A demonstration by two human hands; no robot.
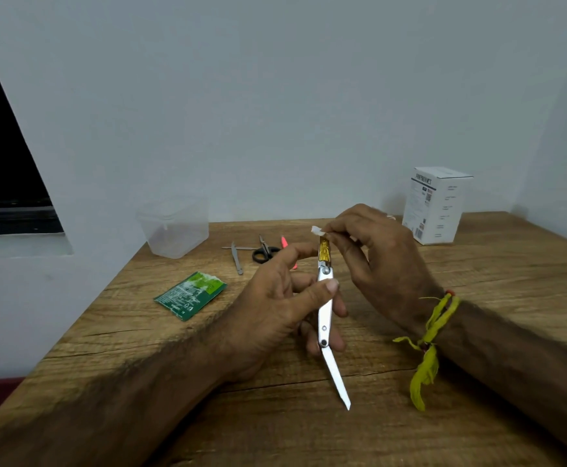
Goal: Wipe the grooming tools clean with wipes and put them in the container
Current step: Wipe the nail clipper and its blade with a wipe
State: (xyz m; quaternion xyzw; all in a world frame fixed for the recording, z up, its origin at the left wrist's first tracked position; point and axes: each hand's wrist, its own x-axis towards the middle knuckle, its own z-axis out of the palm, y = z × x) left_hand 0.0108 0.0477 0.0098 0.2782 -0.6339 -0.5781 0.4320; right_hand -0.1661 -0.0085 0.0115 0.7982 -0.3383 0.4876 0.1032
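We see a wooden counter (410,416) by a pale wall. At the back a white box (435,207) stands on the right and a clear container (174,227) on the left. Between them lie small scissors (264,251), tweezers (237,258) and a pink tool (285,242). A green wipe packet (191,294) lies near the left edge. Nothing blocks our view. Our left hand (275,311) has its grip around a silver nail clipper (325,305) with a yellow top, held up over the counter, its thin blade folded out and pointing at us. Our right hand (380,254) pinches a small white wipe (318,230) against the clipper's top
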